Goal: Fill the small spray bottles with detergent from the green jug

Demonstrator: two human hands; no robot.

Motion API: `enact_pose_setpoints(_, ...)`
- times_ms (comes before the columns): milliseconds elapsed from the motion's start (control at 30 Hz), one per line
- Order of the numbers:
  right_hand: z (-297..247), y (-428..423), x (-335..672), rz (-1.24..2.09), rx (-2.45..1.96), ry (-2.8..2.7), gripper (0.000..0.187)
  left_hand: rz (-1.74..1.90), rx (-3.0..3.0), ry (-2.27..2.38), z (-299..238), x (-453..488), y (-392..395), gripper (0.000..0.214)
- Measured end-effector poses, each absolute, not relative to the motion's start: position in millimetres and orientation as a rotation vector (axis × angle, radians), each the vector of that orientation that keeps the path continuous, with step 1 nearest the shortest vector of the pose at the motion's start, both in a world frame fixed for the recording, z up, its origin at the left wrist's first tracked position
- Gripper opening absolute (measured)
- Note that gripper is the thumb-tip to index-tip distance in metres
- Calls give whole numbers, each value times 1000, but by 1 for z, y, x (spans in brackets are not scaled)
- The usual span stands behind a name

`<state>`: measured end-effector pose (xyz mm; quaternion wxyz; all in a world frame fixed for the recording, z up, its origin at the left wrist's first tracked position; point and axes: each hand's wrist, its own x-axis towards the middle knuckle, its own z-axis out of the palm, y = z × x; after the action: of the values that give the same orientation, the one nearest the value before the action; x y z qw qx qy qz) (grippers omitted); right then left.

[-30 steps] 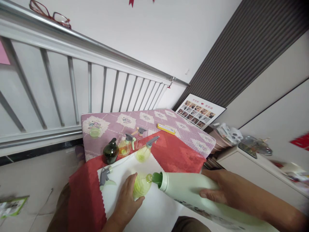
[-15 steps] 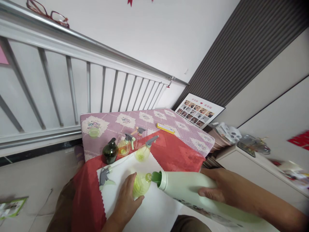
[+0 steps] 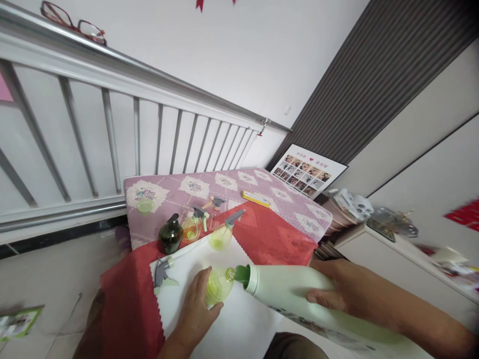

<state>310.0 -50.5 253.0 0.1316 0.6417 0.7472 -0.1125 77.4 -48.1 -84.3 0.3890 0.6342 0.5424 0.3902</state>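
My left hand [image 3: 198, 311] is closed round a clear yellow spray bottle without its top [image 3: 220, 288], tilted on the white sheet [image 3: 239, 329]. In my right hand [image 3: 333, 289] lies a large pale green detergent jug [image 3: 288, 281], tipped almost level. The jug's dark green spout [image 3: 242, 274] meets the small bottle's neck; I cannot make out the liquid stream. A loose grey trigger spray head [image 3: 162, 274] rests left of my left hand. Just behind stands a yellow spray bottle with a grey trigger [image 3: 221, 237].
A dark green pump bottle [image 3: 171, 234] and an amber spray bottle [image 3: 192, 227] stand at the back left. Beyond them are a yellow box [image 3: 256, 198] and a pale green dish [image 3: 145, 205]. A red cloth [image 3: 277, 239] covers part of the flowered tablecloth [image 3: 239, 182].
Both hands, the small bottle and the jug keep practically the same position. The red cloth's left edge has shifted slightly outward to the left.
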Motion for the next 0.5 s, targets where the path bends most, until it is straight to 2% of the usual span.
enact_pose_setpoints(133, 256, -51, 307, -415, 1817, 2133, 53, 988, 1606, 1381, -84, 76, -48, 81)
enact_pose_setpoints(500, 256, -53, 306, -399, 1868, 2126, 39, 990, 1595, 1380, -85, 78, -47, 81)
